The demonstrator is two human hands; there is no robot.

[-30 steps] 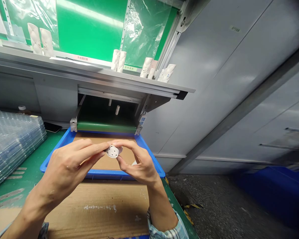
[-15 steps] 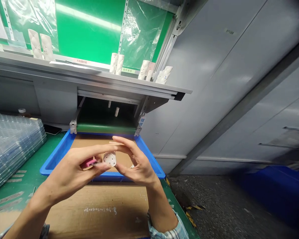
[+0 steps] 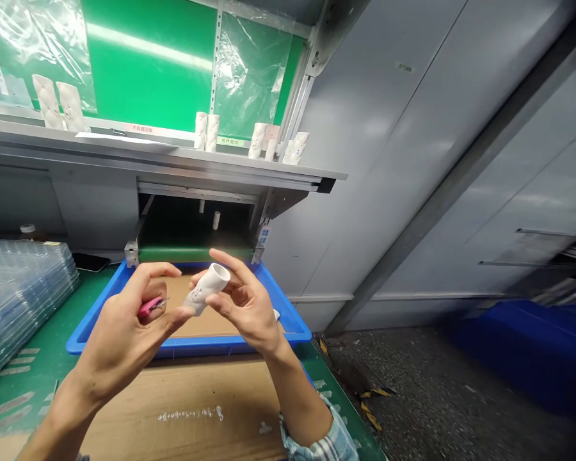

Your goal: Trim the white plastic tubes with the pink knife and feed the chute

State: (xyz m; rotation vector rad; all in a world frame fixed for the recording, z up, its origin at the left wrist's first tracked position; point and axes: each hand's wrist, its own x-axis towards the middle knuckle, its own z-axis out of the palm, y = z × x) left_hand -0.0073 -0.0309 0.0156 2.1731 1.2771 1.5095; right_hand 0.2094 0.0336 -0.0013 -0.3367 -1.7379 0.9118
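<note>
Over the blue tray, my right hand point(image 3: 250, 312) grips a white wavy tube point(image 3: 207, 289) between thumb and fingers. The tube is tilted, its round hollow end facing up and right, and a small dark pattern shows on its side. My left hand point(image 3: 133, 318) has its fingers curled around a small pink-handled tool point(image 3: 150, 307) with a thin dark tip; its exact kind is unclear. The left thumb tip reaches the lower end of the tube.
A blue tray point(image 3: 182, 347) lined with cardboard sits below a green conveyor belt point(image 3: 196, 253) carrying two small white tubes. Clear plastic trays point(image 3: 24, 301) are stacked at left beside a phone point(image 3: 90, 262). More white tubes stand on the metal shelf point(image 3: 173, 155) above.
The tube has turned from its holed end facing me to lying tilted with its side and hollow end showing. My left fingers have drawn back from its top. The view has shifted slightly right.
</note>
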